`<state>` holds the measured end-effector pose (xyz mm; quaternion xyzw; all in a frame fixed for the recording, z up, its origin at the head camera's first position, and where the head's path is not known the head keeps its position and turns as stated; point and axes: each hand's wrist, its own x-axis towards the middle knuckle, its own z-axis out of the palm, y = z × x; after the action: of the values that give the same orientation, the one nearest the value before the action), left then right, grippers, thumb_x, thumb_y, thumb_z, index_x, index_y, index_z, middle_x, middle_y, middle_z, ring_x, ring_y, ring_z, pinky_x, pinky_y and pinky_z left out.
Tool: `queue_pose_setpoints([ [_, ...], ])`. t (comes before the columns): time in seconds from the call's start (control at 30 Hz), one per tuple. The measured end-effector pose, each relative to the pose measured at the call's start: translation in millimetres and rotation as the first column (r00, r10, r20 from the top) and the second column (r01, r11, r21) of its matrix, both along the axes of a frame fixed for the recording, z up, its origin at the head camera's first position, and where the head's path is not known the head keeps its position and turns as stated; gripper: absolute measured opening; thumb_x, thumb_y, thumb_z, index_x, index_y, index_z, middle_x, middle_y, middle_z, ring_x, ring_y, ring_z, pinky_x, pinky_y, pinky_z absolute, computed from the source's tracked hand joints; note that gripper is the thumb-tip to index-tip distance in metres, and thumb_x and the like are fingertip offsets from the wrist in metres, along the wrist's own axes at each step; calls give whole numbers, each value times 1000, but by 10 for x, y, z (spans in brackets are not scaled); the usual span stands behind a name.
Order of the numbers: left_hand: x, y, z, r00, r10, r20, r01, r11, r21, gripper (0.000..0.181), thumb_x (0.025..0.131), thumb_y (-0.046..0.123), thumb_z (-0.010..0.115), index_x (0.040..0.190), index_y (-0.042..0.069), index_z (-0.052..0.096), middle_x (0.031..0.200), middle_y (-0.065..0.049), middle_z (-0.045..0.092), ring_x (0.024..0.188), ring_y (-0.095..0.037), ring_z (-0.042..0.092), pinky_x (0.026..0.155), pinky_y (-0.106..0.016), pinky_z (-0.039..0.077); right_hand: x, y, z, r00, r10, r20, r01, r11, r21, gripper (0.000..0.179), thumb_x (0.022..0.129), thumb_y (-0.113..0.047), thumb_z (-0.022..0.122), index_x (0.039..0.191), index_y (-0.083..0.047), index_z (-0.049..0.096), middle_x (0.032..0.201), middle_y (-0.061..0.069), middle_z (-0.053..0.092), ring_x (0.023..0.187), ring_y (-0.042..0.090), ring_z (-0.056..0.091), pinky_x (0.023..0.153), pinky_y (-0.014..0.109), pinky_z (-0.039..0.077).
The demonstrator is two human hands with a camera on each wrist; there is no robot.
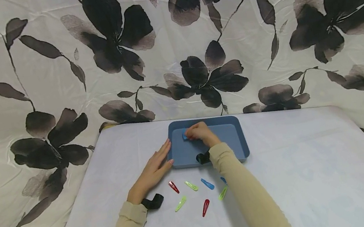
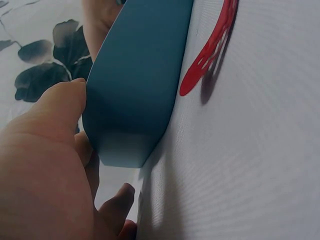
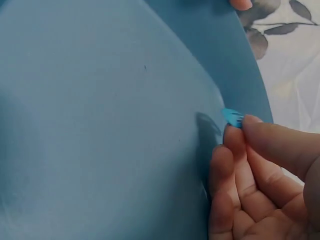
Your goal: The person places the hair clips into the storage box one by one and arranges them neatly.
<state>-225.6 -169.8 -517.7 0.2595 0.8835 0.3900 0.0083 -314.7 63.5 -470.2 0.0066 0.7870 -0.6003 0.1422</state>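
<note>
My right hand [image 1: 203, 133] is over the left part of a blue tray [image 1: 224, 136], pinching a blue snap hair clip [image 3: 232, 117] between thumb and index finger. In the right wrist view the clip hangs just above the tray's inner edge and casts a shadow. My left hand [image 1: 153, 170] touches the tray's left side, its fingers fairly straight. Seen from the left wrist, the thumb lies at the rim of the tray [image 2: 140, 75]. In front of the tray lie red [image 1: 173, 187], green [image 1: 191, 186] and blue [image 1: 208, 183] hair clips; the right sleeve partly hides another blue one.
A white cloth covers the table [image 1: 318, 171]. Behind it hangs a pale curtain with dark flowers [image 1: 197, 76]. Black wrist cameras show at my left wrist [image 1: 153, 202] and right wrist [image 1: 203, 158], the right one overlapping the tray.
</note>
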Motion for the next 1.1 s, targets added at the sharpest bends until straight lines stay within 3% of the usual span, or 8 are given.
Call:
queue_pose_setpoints([
  [0.27,-19,-2,-32,1000,-13,-12,13,1000,3,65,105,39,49,159,13,23,165,8,13,151,-25,16,120,-54,9,12,-41,-25,996,-82,-34,83,996,28,12,82,2,71,89,12,75,68,6,69,57,11,61,66,27,56],
  [0.53,-20,-6,-24,999,-30,-39,32,999,36,64,105,31,50,158,8,24,165,3,15,150,-30,18,119,-57,9,76,-78,29,990,-109,-86,124,974,190,10,81,-5,76,85,4,79,69,13,72,68,24,70,84,38,56],
  [0.9,-14,-5,3,999,-30,-44,31,999,30,64,104,30,51,158,7,24,165,2,15,150,-31,18,119,-58,10,78,-102,37,984,-151,-91,169,956,239,9,79,-7,79,82,2,79,67,12,72,71,23,71,88,38,55],
  [1.1,-15,-5,-5,999,-26,-37,27,999,28,64,104,30,51,158,8,24,165,5,14,150,-30,18,120,-56,10,73,-105,30,983,-162,-85,178,952,248,9,79,-8,79,80,1,79,67,11,72,72,22,71,80,33,56],
])
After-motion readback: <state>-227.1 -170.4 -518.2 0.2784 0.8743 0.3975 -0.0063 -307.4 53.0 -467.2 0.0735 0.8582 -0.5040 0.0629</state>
